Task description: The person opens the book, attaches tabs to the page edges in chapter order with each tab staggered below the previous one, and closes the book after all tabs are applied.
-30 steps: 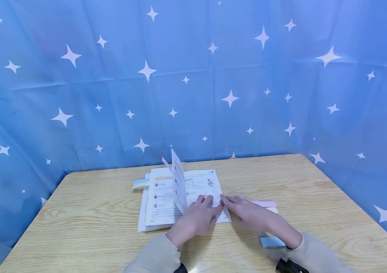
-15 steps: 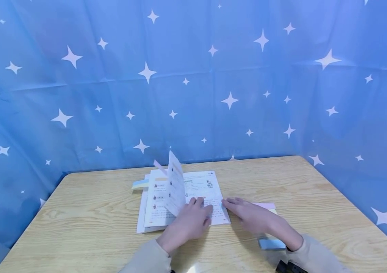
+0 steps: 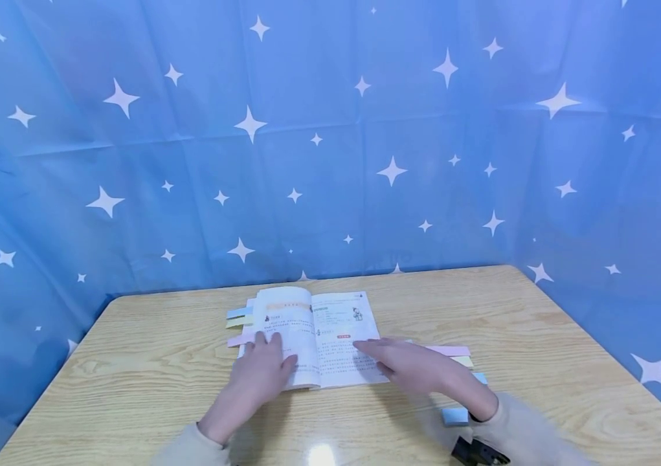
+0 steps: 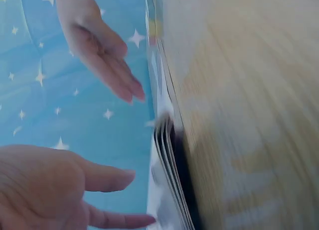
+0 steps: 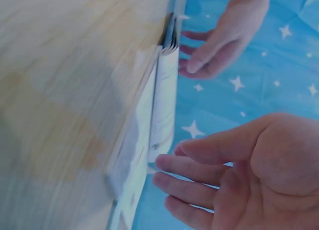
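An open book [image 3: 338,317] with printed pages lies on the wooden table. Over its left page is my left hand [image 3: 260,369], fingers straight and spread. In the left wrist view, one fingertip of my left hand [image 4: 45,190] meets the page; the book's page edges [image 4: 172,170] fan beside it. My right hand [image 3: 414,366] reaches over the outer part of the right page, its fingers extended. The right wrist view has those fingers [image 5: 187,185] close to the book [image 5: 164,100]; whether they touch it I cannot tell.
A pink tab [image 3: 241,340] and other coloured tabs stick out from the book's left side. To the right are a pink strip [image 3: 449,351], a yellow strip and a blue one. A blue piece [image 3: 455,416] lies near my right wrist. A starry blue curtain [image 3: 330,162] hangs behind the table.
The page that stood upright has turned over to the left and lies down, its pink tab now at the left edge. My left hand has moved left; the right has shifted slightly left.
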A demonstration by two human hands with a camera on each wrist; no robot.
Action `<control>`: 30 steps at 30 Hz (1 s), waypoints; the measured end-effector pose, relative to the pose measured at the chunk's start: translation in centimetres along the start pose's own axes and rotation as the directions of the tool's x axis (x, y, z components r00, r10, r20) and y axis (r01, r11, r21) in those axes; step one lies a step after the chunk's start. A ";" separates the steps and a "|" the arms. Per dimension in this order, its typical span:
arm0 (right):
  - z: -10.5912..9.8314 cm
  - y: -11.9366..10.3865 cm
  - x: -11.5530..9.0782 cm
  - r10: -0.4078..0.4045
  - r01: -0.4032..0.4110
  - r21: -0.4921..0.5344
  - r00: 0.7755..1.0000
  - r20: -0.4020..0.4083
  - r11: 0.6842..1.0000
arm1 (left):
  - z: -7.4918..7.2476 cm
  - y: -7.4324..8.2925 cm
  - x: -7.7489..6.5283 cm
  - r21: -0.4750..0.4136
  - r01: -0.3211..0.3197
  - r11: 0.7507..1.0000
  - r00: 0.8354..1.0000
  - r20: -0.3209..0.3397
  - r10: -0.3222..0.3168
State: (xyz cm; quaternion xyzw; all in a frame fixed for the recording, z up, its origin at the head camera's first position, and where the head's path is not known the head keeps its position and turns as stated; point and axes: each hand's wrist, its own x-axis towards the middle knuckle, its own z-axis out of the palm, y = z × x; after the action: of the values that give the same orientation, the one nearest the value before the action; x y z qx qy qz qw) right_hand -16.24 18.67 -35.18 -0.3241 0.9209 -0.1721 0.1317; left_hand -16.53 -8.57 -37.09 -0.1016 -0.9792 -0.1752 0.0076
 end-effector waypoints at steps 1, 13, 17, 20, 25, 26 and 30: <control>0.0 -0.3 0.3 0.002 -0.002 0.009 1.000 0.014 1.000 | -0.1 -0.6 -0.1 0.006 0.048 0.999 0.999 0.008 -0.048; 0.5 -2.7 3.2 -0.048 0.033 0.087 0.984 0.170 0.996 | -0.6 -5.9 -0.3 -0.156 0.189 0.970 0.978 0.117 -0.172; 1.1 -3.2 4.0 -0.060 0.029 0.147 0.976 0.210 0.989 | -1.1 -6.5 -0.2 -0.350 0.168 0.922 0.985 0.099 -0.141; 1.5 -3.5 4.7 -0.073 0.041 0.151 0.975 0.212 0.988 | -1.8 -6.3 -0.1 -0.481 0.117 0.869 0.993 0.059 -0.101; 1.8 -4.2 5.9 -0.105 0.080 0.132 0.974 0.199 0.988 | -3.1 -5.3 0.1 -0.541 0.065 0.838 0.996 -0.012 -0.085; 1.9 -4.3 6.1 -0.116 0.087 0.146 0.973 0.199 0.985 | -3.4 -5.0 0.1 -0.535 0.055 0.843 0.996 -0.032 -0.085; 2.4 -4.6 7.0 -0.196 0.160 0.201 0.964 0.177 0.967 | -4.6 -3.3 0.2 -0.523 -0.014 0.852 0.990 -0.126 -0.061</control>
State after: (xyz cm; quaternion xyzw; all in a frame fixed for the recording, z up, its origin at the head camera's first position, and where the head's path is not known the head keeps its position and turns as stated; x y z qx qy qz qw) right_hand -18.18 10.27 -36.40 -0.4076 0.8505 -0.2352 0.2350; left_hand -17.51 -13.15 -33.87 -0.0753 -0.8931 -0.4413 0.0450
